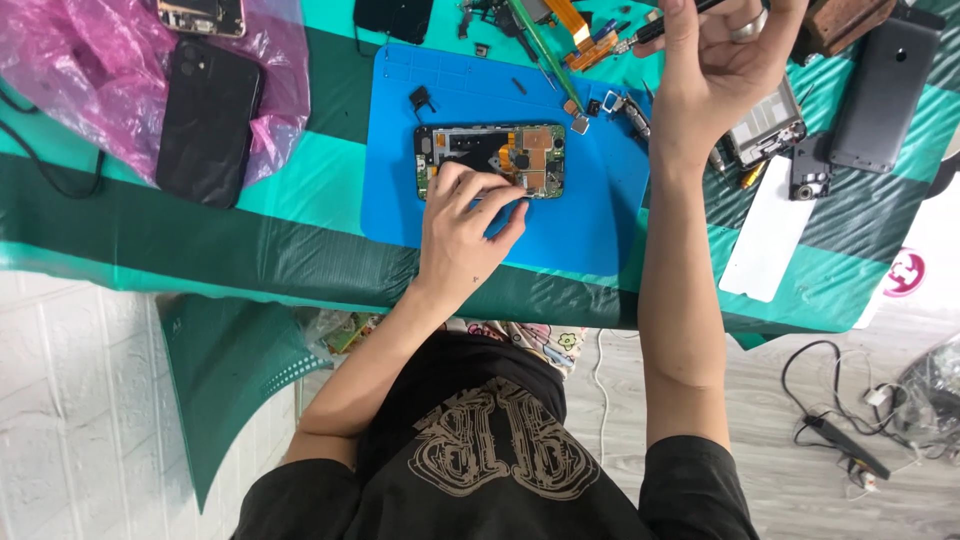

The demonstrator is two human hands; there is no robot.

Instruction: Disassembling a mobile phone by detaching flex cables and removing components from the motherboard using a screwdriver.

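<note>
An opened phone (500, 152) with its circuit board and copper shielding exposed lies on a blue work mat (590, 225). My left hand (465, 225) rests on the phone's near edge, fingertips pressing on it and holding it steady. My right hand (715, 70), with a ring on one finger, is raised over the mat's far right corner. It grips a thin dark screwdriver (655, 27) whose tip points left towards loose parts. Small screws and brackets (600, 105) lie on the mat beside the phone.
A black phone (208, 120) lies on a pink plastic bag (90, 70) at left. At right are a dark grey back cover (885, 95), a phone frame (765, 130) and a white strip (770, 240). Cables (840, 430) lie on the floor.
</note>
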